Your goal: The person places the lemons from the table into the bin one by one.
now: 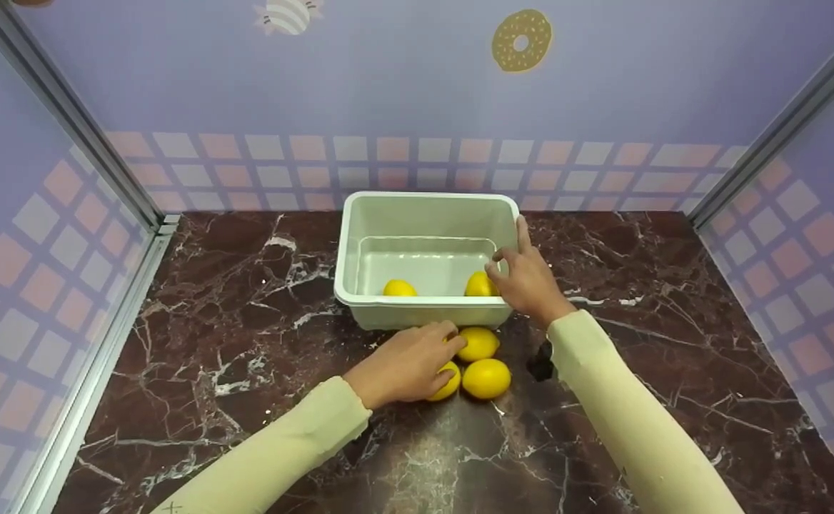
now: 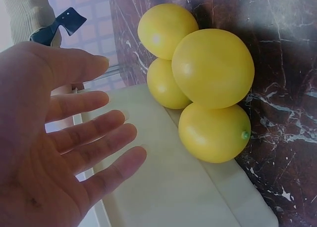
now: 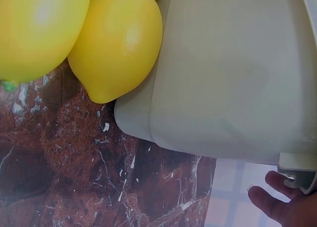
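A white plastic bin stands near the back wall with two lemons inside, one lemon at its front left and another lemon at its front right. My right hand is over the bin's right rim beside that second lemon, fingers spread apart, holding nothing visible. In front of the bin is a cluster of several lemons, including one lemon nearest the front. My left hand hovers over the cluster's left side; the left wrist view shows its fingers extended and apart from the lemons.
The bin and lemons stand on a dark red marbled tabletop. Behind rises a purple wall with checkered tiles, and side panels flank the table. A black bracket is strapped at the right sleeve.
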`<state>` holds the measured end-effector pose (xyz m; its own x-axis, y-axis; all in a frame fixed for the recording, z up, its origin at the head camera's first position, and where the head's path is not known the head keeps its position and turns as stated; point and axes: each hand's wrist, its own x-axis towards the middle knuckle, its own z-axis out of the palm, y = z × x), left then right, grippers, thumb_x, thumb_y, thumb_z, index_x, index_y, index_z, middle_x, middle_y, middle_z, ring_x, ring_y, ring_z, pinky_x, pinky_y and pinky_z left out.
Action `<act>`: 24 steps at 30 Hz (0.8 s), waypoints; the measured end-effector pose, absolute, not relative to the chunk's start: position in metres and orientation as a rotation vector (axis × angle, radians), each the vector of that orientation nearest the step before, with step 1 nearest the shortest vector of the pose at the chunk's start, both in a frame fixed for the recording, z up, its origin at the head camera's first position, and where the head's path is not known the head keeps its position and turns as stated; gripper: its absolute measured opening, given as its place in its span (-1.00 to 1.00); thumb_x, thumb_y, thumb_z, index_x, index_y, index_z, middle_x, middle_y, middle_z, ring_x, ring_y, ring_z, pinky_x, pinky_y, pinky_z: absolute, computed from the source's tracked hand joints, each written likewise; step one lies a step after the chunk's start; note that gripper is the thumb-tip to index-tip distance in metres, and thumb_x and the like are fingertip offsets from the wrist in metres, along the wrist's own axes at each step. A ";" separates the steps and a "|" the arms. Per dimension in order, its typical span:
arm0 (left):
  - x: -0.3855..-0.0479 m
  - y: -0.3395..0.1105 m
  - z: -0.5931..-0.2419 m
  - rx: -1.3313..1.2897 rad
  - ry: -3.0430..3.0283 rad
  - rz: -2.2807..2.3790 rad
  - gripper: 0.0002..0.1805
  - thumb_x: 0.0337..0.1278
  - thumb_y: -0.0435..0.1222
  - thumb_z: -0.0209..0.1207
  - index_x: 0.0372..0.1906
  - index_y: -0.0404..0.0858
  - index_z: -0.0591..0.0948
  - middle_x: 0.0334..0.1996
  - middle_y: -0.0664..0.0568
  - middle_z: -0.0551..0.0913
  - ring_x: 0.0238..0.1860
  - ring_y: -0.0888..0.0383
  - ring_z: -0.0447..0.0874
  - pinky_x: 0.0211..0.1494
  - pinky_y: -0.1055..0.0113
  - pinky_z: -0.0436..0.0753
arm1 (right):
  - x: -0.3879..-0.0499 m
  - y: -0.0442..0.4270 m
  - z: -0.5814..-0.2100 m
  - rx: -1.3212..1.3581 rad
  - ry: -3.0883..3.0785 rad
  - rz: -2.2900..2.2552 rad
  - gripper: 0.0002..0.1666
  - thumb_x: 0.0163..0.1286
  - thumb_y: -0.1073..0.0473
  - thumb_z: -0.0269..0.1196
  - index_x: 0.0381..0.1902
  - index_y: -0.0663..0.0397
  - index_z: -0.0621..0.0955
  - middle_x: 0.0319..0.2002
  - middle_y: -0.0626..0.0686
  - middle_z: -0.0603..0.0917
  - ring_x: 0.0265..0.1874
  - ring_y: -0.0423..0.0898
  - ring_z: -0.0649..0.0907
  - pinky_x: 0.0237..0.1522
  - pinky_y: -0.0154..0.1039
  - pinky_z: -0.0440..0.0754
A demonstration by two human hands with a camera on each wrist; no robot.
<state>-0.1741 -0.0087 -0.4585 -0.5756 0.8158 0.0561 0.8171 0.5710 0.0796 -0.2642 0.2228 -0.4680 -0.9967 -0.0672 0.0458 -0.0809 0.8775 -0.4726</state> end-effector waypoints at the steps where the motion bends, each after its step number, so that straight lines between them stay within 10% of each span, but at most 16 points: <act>1: -0.174 -0.009 -0.458 -1.442 -2.772 -0.153 -0.61 0.20 -0.15 0.14 0.11 -0.18 0.54 -0.02 -0.02 0.53 -0.12 0.05 0.57 -0.07 0.16 0.65 | -0.264 0.223 -0.468 0.116 -3.020 0.765 -0.61 0.39 -0.06 0.10 -0.14 0.14 0.61 0.57 0.10 -0.24 0.34 0.25 0.32 0.38 0.14 0.26; 24: -0.174 -0.008 -0.465 -1.437 -2.803 -0.205 -0.62 0.19 -0.17 0.14 0.09 -0.18 0.56 -0.03 -0.01 0.55 -0.08 0.06 0.57 -0.05 0.16 0.65 | -0.266 0.222 -0.467 0.123 -3.011 0.785 -0.61 0.38 -0.06 0.12 -0.19 0.16 0.63 0.57 0.08 -0.20 0.30 0.27 0.35 0.38 0.12 0.28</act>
<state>-0.1744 -0.0077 -0.4651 -0.5854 0.8095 0.0454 0.8075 0.5771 0.1221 -0.2661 0.2224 -0.4672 -0.9965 -0.0694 0.0467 -0.0834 0.8697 -0.4866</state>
